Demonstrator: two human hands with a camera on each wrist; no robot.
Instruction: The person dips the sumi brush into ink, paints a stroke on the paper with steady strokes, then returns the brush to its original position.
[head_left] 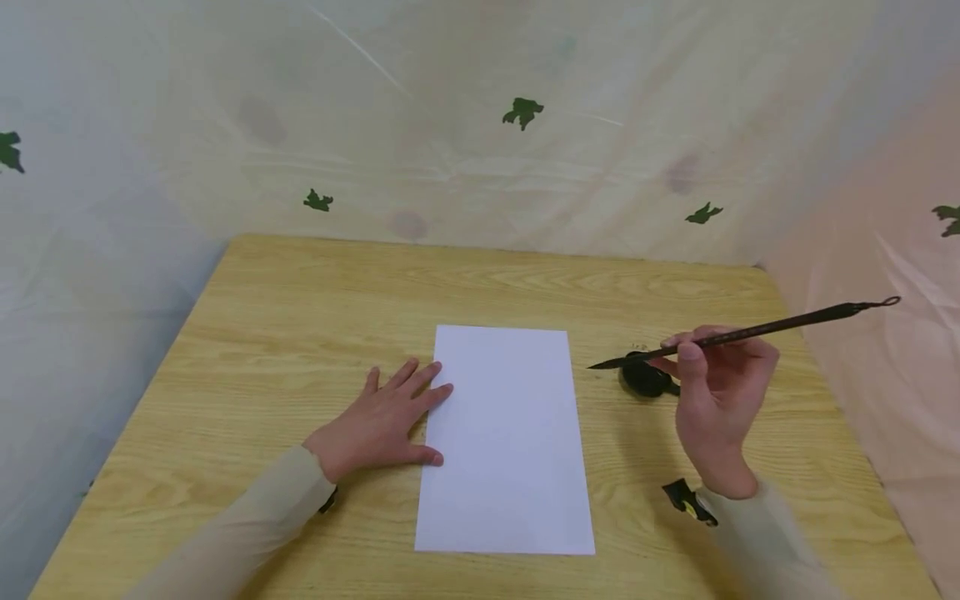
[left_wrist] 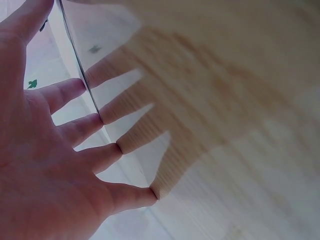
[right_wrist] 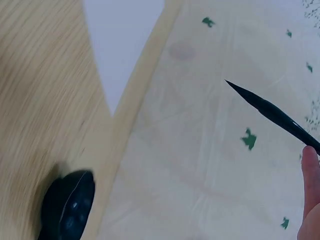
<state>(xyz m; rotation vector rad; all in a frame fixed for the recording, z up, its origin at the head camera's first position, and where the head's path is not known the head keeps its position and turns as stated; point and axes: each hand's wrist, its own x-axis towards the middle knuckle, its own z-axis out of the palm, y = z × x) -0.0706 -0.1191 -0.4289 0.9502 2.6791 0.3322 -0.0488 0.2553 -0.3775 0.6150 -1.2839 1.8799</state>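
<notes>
A blank white sheet of paper (head_left: 502,450) lies on the wooden table. My left hand (head_left: 386,417) is spread beside it, with straight fingertips resting on its left edge. In the left wrist view, the fingers (left_wrist: 75,132) are splayed and their tips meet the surface. My right hand (head_left: 723,392) is raised and pinches a dark calligraphy brush (head_left: 780,325) between thumb and fingers. The brush slants, its pointed black tip to the left, off the paper's right edge in the head view. Below it sits a small black ink dish (head_left: 645,379), partly hidden by the brush and hand.
The light wood table (head_left: 315,292) runs back to a pale curtain (head_left: 450,167) printed with green leaf-like shapes. More fabric hangs along the left and right sides. A dark strap piece (head_left: 688,502) sticks out from the right wrist.
</notes>
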